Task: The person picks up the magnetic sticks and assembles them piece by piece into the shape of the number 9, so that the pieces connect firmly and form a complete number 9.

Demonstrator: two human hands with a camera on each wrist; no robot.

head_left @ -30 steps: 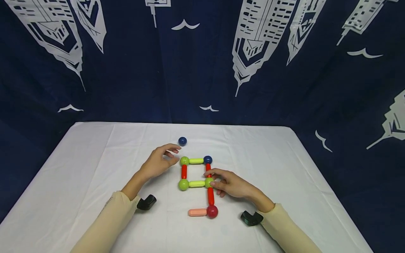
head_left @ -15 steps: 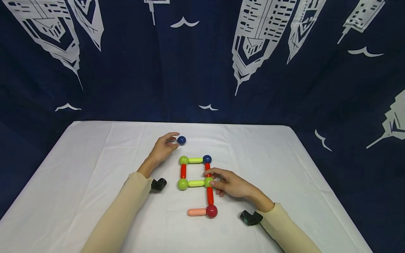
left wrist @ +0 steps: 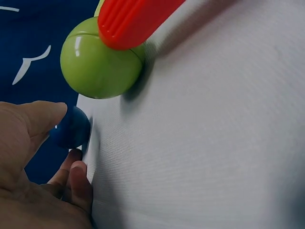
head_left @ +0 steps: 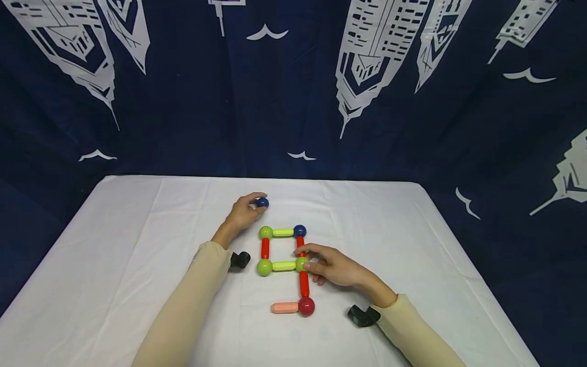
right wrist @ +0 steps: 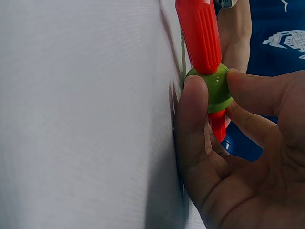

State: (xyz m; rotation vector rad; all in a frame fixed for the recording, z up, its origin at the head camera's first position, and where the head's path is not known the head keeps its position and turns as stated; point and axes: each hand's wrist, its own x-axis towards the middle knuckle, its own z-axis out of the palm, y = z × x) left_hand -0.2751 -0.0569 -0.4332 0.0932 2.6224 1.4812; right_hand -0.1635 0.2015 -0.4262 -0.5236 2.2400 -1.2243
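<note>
My left hand (head_left: pixel 245 211) has its thumb and fingers around a loose blue ball (head_left: pixel 263 202), which rests on the cloth beyond the figure. In the left wrist view the thumb touches this blue ball (left wrist: pixel 72 128). My right hand (head_left: pixel 337 265) pinches a green ball (right wrist: pixel 217 88) at the figure's right corner, thumb and fingers against it. Red rods (right wrist: pixel 200 36) join that ball on both sides. Light green rods (head_left: pixel 284 266) and red rods (head_left: pixel 265 248) form a square with green balls (head_left: pixel 264 267) and a blue ball (head_left: pixel 300 231) at the corners.
Below the square, a red rod (head_left: pixel 304 284) leads to a red ball (head_left: pixel 306 306), with a pink rod (head_left: pixel 284 308) at its left. Everything lies on a white cloth-covered table (head_left: pixel 390 219). A dark blue curtain (head_left: pixel 183 102) with white prints hangs behind.
My left hand has moved away from the square, up and to the right, and closed its thumb and fingers around the loose blue ball. The right hand keeps its place.
</note>
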